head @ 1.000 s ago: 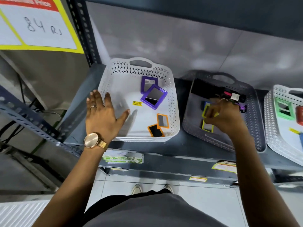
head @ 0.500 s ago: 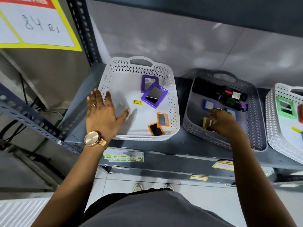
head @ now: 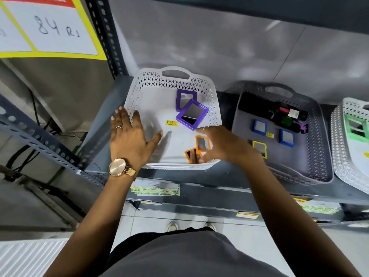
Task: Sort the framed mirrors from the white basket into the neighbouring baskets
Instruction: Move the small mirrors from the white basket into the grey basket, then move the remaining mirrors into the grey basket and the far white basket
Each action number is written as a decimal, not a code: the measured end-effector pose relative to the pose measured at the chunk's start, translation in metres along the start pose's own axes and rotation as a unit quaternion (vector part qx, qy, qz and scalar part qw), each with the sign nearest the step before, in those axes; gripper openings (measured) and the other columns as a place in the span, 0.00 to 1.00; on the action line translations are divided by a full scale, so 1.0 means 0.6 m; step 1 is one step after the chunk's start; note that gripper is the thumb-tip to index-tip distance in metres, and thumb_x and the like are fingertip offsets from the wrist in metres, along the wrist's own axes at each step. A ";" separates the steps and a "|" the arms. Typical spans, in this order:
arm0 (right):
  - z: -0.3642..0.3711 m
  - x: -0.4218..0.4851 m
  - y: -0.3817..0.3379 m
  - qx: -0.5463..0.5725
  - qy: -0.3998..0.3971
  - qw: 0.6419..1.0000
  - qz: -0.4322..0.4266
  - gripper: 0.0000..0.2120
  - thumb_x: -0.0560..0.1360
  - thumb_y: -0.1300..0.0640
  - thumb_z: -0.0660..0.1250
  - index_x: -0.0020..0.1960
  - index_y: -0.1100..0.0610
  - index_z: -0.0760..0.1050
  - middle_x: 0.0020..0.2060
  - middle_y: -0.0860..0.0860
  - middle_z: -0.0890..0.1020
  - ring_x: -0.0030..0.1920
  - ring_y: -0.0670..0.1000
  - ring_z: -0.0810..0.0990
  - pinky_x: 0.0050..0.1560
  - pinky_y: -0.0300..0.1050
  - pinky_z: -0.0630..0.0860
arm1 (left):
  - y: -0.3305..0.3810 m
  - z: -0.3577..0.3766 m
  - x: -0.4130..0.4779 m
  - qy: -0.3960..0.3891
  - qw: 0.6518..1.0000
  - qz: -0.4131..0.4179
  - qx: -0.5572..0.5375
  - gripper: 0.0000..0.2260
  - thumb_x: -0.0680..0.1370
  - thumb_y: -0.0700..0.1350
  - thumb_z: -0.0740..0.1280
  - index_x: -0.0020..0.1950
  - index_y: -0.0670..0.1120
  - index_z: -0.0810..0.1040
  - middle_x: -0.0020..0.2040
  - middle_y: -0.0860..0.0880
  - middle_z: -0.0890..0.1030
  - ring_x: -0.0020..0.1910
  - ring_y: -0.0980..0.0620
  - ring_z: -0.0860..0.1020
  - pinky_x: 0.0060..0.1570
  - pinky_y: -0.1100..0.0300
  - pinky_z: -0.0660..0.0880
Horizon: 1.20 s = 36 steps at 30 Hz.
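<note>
The white basket (head: 139, 90) on the shelf holds two purple-framed mirrors (head: 191, 113) at the back and two orange-framed mirrors (head: 202, 143) at the front right. My left hand (head: 130, 138) lies flat and open on the basket's left front rim. My right hand (head: 221, 145) reaches over the basket's right wall with fingers spread around the orange mirrors; it holds nothing that I can see. The grey basket (head: 311, 172) to the right holds two blue-framed mirrors (head: 260, 126) and a yellow-framed mirror (head: 260, 148).
A black brush and small items (head: 273, 111) lie at the back of the grey basket. A second white basket (head: 343, 148) at far right holds a green frame (head: 356, 125). A yellow price sticker (head: 172, 123) lies on the white basket's floor. Shelf upright (head: 105, 37) stands left.
My right hand let go of the yellow-framed mirror in the grey basket and moved left to the orange mirrors in the white basket. My left hand stayed put.
</note>
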State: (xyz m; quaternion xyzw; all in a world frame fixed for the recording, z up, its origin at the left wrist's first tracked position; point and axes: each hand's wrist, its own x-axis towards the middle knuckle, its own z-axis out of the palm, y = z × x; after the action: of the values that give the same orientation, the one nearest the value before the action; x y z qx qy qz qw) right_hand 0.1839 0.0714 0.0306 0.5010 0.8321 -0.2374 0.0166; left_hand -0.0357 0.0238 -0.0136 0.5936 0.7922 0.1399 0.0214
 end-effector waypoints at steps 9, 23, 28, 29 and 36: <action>0.012 0.056 0.008 -0.070 -0.057 0.996 0.009 0.25 0.66 0.67 0.74 0.60 0.65 0.72 0.53 0.63 0.80 0.52 0.61 0.81 0.54 0.51 0.79 | -0.001 -0.002 -0.002 -0.001 1.000 -0.001 -0.005 0.40 0.75 0.66 0.56 0.75 0.38 0.57 0.76 0.30 0.53 0.76 0.35 0.50 0.75 0.45 0.46; -0.015 0.012 0.013 0.017 0.156 0.987 -0.033 0.32 0.63 0.58 0.74 0.66 0.55 0.72 0.48 0.55 0.86 0.49 0.56 0.84 0.54 0.49 0.80 | 0.001 0.000 0.001 0.004 1.000 -0.001 -0.002 0.40 0.74 0.67 0.57 0.75 0.38 0.56 0.76 0.30 0.53 0.76 0.34 0.51 0.75 0.44 0.47; -0.084 -0.059 0.114 0.081 0.238 0.964 0.091 0.26 0.64 0.67 0.72 0.62 0.58 0.76 0.48 0.56 0.85 0.49 0.55 0.82 0.59 0.54 0.78 | 0.002 0.005 0.001 0.007 1.000 0.002 -0.003 0.40 0.75 0.66 0.57 0.75 0.38 0.57 0.75 0.30 0.54 0.76 0.34 0.51 0.75 0.44 0.47; -0.091 -0.070 0.144 0.086 0.213 0.962 0.146 0.22 0.64 0.67 0.71 0.58 0.61 0.77 0.48 0.56 0.84 0.50 0.55 0.81 0.60 0.54 0.77 | 0.002 0.006 0.001 0.009 1.000 0.004 -0.002 0.40 0.75 0.66 0.58 0.75 0.38 0.57 0.75 0.30 0.55 0.76 0.34 0.52 0.74 0.43 0.48; -0.045 -0.125 0.262 0.017 0.130 0.939 0.319 0.19 0.71 0.64 0.66 0.61 0.57 0.77 0.55 0.66 0.81 0.59 0.65 0.78 0.63 0.52 0.71 | 0.000 0.005 0.002 0.007 1.000 0.004 -0.002 0.40 0.74 0.66 0.59 0.75 0.37 0.58 0.75 0.29 0.55 0.76 0.33 0.52 0.74 0.43 0.47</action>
State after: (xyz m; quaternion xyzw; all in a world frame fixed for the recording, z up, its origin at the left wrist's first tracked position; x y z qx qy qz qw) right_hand 0.3596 0.0811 0.0152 0.7667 0.6196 -0.1663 -0.0250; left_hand -0.0357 0.0254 -0.0164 0.5958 0.7897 0.1455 0.0162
